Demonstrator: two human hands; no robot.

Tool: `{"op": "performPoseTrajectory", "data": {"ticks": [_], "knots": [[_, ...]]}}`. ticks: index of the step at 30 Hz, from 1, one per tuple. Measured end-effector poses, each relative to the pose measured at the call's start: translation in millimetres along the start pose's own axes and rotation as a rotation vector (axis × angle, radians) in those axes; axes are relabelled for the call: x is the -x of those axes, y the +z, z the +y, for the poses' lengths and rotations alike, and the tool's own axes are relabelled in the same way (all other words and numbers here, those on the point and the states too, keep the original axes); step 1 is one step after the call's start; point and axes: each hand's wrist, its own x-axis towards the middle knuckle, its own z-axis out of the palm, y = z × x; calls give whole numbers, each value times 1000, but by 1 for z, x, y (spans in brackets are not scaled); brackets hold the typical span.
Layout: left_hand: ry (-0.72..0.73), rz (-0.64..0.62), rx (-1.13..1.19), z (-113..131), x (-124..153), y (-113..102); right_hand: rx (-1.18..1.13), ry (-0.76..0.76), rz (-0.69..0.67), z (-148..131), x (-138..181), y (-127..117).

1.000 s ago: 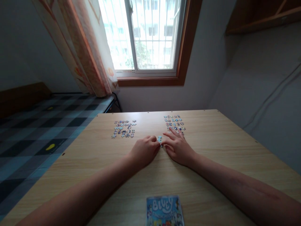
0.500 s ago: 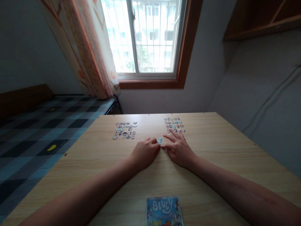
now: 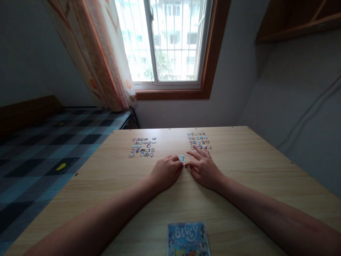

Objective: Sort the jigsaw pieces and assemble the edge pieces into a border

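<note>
A small group of light blue jigsaw puzzle pieces (image 3: 182, 158) lies on the table between my two hands. My left hand (image 3: 167, 171) is closed, its fingers curled down at the left edge of these pieces; whether a piece is pinched in it is hidden. From the right, my right hand (image 3: 204, 166) rests with fingers spread, the index fingertip touching the near right edge of the pieces. Its upper fingers reach to the near side of the loose puzzle pieces (image 3: 198, 138) at the back right.
More loose puzzle pieces (image 3: 142, 146) lie at the back left of the wooden table (image 3: 128, 213). A blue box with "Bluey" lettering (image 3: 188, 239) sits at the near edge. A bed with checked cover (image 3: 39, 156) stands left, and a window (image 3: 176, 42) is beyond.
Both hands stay at the light blue pieces with hardly any movement. The whole view has shifted very slightly.
</note>
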Motion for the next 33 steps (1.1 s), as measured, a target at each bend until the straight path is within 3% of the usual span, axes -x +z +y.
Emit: {"op": "performPoseTrajectory", "data": {"ticks": [9,14,21,25,33], "knots": [[-180,144,122,-10,-3,3,-87,33,88,4,0,3],[-187,183,127,-15,-4,5,-149,35,152,8,0,5],[-119,194,189,-16,-6,6,-286,-198,308,8,2,-5],[-43,244,227,-16,-7,5,-376,-272,233,8,4,-10],[89,267,266,-18,-8,3,-445,-236,99,11,7,-9]]}}
